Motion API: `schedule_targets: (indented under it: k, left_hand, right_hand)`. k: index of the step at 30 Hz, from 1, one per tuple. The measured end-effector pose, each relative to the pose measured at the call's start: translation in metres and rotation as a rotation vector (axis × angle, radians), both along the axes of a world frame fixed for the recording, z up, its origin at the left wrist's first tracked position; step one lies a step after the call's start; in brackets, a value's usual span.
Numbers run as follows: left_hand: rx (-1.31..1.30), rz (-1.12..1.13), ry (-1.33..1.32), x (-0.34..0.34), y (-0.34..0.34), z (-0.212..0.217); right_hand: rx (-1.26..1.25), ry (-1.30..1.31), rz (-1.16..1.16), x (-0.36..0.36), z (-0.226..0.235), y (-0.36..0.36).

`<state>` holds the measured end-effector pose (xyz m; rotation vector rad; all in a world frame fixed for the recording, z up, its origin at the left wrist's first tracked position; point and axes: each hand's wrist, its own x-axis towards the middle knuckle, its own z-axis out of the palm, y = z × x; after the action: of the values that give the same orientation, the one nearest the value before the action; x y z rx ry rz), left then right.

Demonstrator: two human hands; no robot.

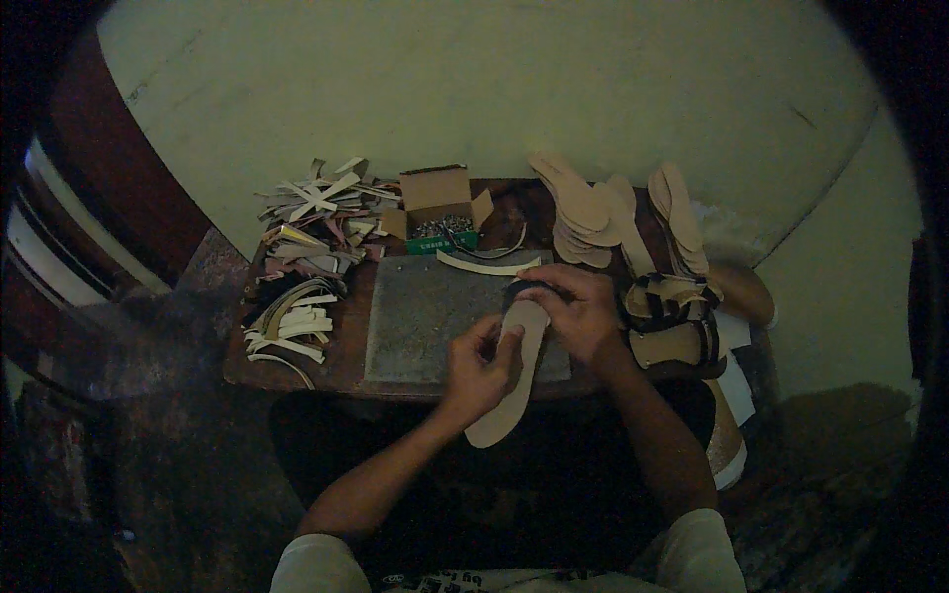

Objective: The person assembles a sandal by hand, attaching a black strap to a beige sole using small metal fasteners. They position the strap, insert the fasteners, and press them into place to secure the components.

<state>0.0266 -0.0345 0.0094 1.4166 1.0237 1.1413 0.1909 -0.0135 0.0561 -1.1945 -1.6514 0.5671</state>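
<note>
Left hand: the left hand (pixel 479 368) is curled, thumb and fingers pinching the left edge of a tan insole (pixel 514 376) near its middle
Right hand: the right hand (pixel 578 314) is bent over the insole's far end, fingers pressed together on a dark strap piece (pixel 524 288) that sits at that end; how tightly it grips I cannot tell
Insole: long, flat, pale tan, held tilted over the near edge of the worktop (pixel 341 361), its near end hanging past the edge above the person's lap
Pad: a grey rectangular pad (pixel 420 311) lies on the worktop just left of the hands, the insole's far end over its right part
Curved strip: a pale curved strip (pixel 484 265) lies at the pad's far edge
Box: an open cardboard box (pixel 437 203) of small metal pieces stands beyond the pad, flaps up
Strips: a heap of cut strips (pixel 311 212), pale and dark, lies at the far left of the worktop; a second bunch of pale strips (pixel 292 321) lies nearer, left of the pad
Insole stacks: stacked tan insoles (pixel 583 212) lean at the far right, with more upright ones (pixel 677 212) beside them
Finished pieces: sandal pieces with dark straps (pixel 672 306) are piled just right of the right hand
Light: dim, so fine detail on the strap is hard to make out
</note>
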Motion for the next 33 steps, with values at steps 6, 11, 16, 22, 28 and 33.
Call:
schedule_targets:
  k: [6, 11, 16, 22, 28, 33]
  left_hand:
    - [-0.046, 0.009, 0.011, -0.002, 0.003, -0.006]
    - [0.067, 0.046, -0.030, -0.004, 0.009, -0.007]
    - [0.024, 0.022, -0.012, -0.001, 0.005, 0.000]
    - [-0.017, 0.020, -0.054, 0.000, 0.007, -0.008]
    - [-0.110, -0.078, -0.002, -0.002, 0.006, -0.012]
    - [-0.205, -0.109, -0.026, -0.002, 0.004, -0.003]
  right_hand:
    - [-0.097, 0.009, -0.049, 0.000, 0.001, 0.002]
    - [-0.075, -0.021, -0.075, 0.001, 0.000, 0.001]
    - [0.055, -0.083, -0.057, 0.006, 0.002, -0.002]
    - [-0.007, -0.047, -0.070, 0.001, -0.001, -0.002]
    - [0.047, -0.083, -0.040, 0.001, -0.001, -0.002]
    - [-0.048, -0.056, -0.035, 0.005, 0.004, -0.002]
